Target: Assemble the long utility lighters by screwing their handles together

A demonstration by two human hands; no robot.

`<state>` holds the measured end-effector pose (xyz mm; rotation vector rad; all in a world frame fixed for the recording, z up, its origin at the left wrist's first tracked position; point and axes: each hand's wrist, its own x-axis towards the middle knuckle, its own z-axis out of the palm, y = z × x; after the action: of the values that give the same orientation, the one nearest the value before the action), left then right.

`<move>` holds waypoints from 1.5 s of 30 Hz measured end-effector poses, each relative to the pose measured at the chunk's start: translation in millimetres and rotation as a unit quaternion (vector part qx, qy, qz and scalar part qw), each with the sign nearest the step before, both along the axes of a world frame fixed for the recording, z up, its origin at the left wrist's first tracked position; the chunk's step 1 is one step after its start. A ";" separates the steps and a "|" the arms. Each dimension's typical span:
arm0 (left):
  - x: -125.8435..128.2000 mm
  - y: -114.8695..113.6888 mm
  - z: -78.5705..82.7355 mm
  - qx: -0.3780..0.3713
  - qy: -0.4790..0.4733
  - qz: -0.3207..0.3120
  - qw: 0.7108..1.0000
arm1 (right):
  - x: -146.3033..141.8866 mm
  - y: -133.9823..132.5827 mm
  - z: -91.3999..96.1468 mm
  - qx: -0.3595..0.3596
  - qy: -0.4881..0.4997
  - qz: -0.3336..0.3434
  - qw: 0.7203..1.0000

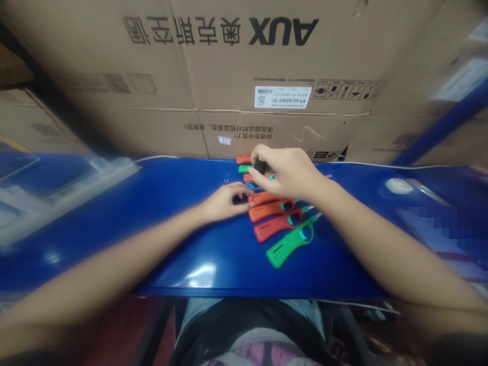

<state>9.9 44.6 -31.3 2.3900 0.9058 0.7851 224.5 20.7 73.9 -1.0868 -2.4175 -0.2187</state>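
Note:
Several long-necked gas lighters lie in a row on the blue table, handles pointing left. Nearest me is a green lighter (282, 249), then a red lighter (271, 229) and an orange lighter (265, 211). My left hand (223, 204) has thumb and fingers closed about the handle end of another orange lighter (261, 197). Over that end, my right hand (292, 170) grips a short black and yellow handle (260, 165), which looks like a screwdriver; its lower end is hard to make out. Beyond lie a blue lighter (249, 186), a green one and a red one, partly covered by my right hand.
A large cardboard box (213, 66) with upside-down print stands along the table's back edge. On the right are a white round object (398, 186) and a blue post (444, 119). Clear plastic wrapping (84, 193) lies at left. The blue table's (229, 290) front edge meets my lap.

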 end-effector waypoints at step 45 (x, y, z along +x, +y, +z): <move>4.1 -8.1 2.4 0.071 0.044 0.006 0.996 | -10.9 18.6 16.3 -0.056 -0.018 0.061 0.996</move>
<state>14.0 36.4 -28.9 2.5633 0.9281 0.7775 213.6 39.3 90.2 -0.9858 -2.5444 -0.0626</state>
